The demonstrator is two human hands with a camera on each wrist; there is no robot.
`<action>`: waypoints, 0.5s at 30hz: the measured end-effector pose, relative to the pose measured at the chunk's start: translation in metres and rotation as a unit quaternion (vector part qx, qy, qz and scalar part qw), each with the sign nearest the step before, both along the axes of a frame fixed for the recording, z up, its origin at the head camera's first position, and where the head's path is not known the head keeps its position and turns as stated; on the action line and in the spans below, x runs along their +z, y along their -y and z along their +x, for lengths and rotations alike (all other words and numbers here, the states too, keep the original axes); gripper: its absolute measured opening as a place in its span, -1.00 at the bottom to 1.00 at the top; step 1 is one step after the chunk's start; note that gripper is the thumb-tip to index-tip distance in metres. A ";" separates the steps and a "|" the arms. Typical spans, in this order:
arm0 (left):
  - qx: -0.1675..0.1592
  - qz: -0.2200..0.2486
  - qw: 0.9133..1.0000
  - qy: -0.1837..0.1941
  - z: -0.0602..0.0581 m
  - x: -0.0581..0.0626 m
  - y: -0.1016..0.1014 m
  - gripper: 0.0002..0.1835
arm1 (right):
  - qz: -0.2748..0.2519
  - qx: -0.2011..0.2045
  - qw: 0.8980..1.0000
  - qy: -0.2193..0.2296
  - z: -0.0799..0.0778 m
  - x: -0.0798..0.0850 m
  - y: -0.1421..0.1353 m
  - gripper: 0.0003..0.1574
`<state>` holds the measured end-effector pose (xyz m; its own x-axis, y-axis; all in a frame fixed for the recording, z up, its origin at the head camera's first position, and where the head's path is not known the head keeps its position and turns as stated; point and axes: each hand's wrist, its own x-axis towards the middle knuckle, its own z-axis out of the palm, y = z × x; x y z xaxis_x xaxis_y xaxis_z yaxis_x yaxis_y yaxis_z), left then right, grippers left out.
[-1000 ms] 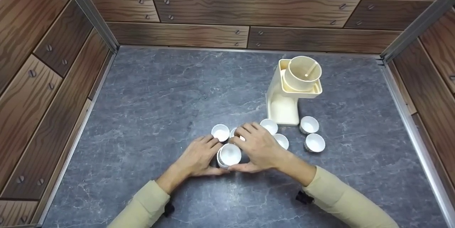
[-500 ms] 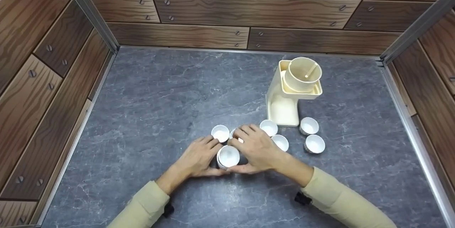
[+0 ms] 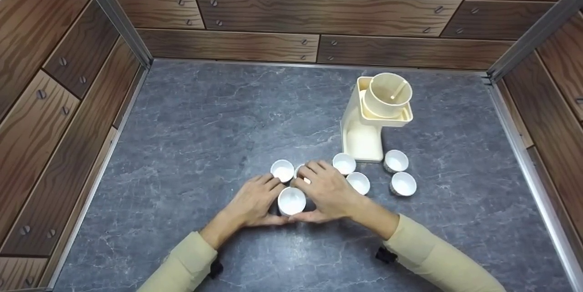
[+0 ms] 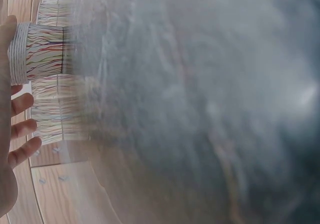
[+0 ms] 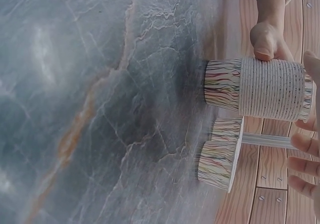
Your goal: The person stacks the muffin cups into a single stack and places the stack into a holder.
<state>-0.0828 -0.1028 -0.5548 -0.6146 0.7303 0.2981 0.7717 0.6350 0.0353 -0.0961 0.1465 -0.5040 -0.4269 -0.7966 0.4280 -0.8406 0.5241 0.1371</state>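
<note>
A stack of paper cups [image 3: 291, 201], white inside, stands upright on the grey marbled surface between both hands. In the right wrist view the stack [image 5: 270, 88] shows many close rims above one patterned side, with a further patterned band at its top end. My left hand [image 3: 256, 200] holds the stack from the left, its thumb at the near side. From the right, my right hand [image 3: 325, 192] grips the upper part, thumb in front and fingers behind. One single paper cup [image 3: 282, 171] stands just behind the left fingers; another is partly hidden behind the right fingers.
A cream plastic stand [image 3: 363, 139] with a round open cylinder [image 3: 388, 94] on top is at the back right. Single cups stand before it, one white cup [image 3: 344, 164] near its base and another cup [image 3: 403, 184] farther right. Wood-patterned walls [image 3: 282, 14] enclose the surface.
The top cup, earlier offset to the right over the stack, has come into line with it. My right hand has shifted slightly left and toward the body; my left hand is nearly still.
</note>
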 end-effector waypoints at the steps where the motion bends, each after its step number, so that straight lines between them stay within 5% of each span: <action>1: -0.001 0.002 1.000 -0.003 0.000 0.000 0.000 -0.23 | 0.000 0.001 1.000 0.002 0.000 0.000 0.000 -0.10; 15: 0.000 0.006 1.000 -0.010 0.000 -0.001 0.000 -0.21 | 0.013 -0.002 1.000 0.023 0.000 -0.004 0.000 -0.09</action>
<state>-0.0826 -0.1027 -0.5561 -0.6093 0.7259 0.3191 0.7717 0.6353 0.0284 -0.0965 0.1463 -0.5080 -0.4490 -0.8058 0.3861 -0.8443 0.5240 0.1117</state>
